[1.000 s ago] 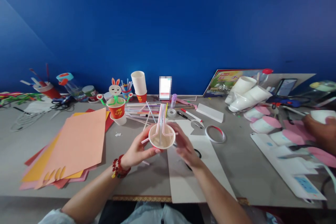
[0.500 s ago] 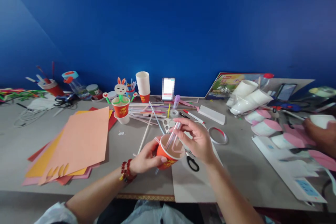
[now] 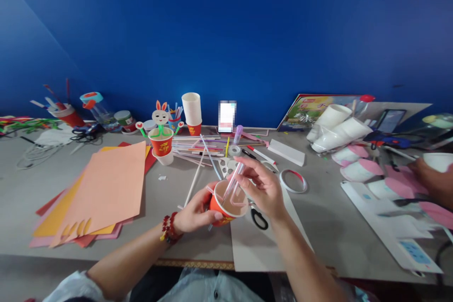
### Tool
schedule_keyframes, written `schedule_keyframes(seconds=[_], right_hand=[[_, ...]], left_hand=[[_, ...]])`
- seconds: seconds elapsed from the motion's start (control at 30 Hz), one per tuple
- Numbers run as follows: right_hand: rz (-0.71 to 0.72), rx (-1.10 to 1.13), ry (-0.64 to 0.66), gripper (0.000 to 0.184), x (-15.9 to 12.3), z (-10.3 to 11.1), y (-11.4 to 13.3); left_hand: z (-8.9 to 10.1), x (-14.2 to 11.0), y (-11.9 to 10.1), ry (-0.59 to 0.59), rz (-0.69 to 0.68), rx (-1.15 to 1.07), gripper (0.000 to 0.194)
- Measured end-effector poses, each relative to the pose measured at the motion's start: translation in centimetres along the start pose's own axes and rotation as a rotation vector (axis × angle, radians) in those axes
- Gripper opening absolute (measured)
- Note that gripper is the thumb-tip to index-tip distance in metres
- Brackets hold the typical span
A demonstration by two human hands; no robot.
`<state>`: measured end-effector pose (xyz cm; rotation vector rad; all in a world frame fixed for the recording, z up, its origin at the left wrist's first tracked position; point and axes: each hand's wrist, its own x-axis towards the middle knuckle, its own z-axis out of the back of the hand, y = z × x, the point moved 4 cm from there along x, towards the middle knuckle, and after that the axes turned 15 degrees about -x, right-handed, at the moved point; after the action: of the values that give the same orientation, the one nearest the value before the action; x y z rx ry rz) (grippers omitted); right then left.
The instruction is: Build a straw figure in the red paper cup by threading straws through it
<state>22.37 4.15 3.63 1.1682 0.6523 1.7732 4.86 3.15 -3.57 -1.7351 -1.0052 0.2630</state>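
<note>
My left hand (image 3: 198, 212) is wrapped round a red paper cup (image 3: 221, 217) with yellow printing, which it holds tilted above the table. Clear pinkish drinking straws (image 3: 232, 182) stand in the cup, bent at the lower part and passing through its wall on the left. The fingers of my right hand (image 3: 261, 184) pinch the straws' upper ends over the rim. Scissors with a black handle (image 3: 260, 217) lie on a white sheet (image 3: 255, 250) just right of the cup. Behind to the left stands a cup figure with a rabbit head (image 3: 161, 117) and straw arms.
Coloured paper sheets (image 3: 113, 188) lie at left. Loose straws (image 3: 194, 145), a tape roll (image 3: 293, 181) and a white box (image 3: 286, 152) are beyond my hands. A power strip (image 3: 375, 222) lies at right, near another person's hand (image 3: 430, 177) holding a white cup. A phone (image 3: 227, 116) stands against the wall.
The view has shifted slightly. Both hands keep their hold on the cup and straws, with almost no movement between them.
</note>
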Motion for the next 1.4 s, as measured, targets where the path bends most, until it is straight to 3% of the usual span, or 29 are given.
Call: schedule_keyframes(seconds=[0.33,0.6,0.77,1.4], right_hand=[[-0.039,0.045,-0.024,0.036,-0.2,-0.3,-1.0],[-0.102,0.085,-0.062,0.034,-0.2,-0.3,-1.0],[-0.154,0.154,-0.041,0.033,-0.3,-0.6,-1.6],[-0.112,0.109,0.040,0.039,-0.2,-0.6,-1.4]], left_hand=[[-0.6,0.0,0.9,-0.041,0.047,-0.186,0.065],[-0.7,-0.3,1.6,-0.060,0.076,-0.216,0.084],[-0.6,-0.2,1.5,-0.104,0.029,-0.208,0.076],[-0.7,0.0,1.2,-0.144,0.046,-0.228,0.071]])
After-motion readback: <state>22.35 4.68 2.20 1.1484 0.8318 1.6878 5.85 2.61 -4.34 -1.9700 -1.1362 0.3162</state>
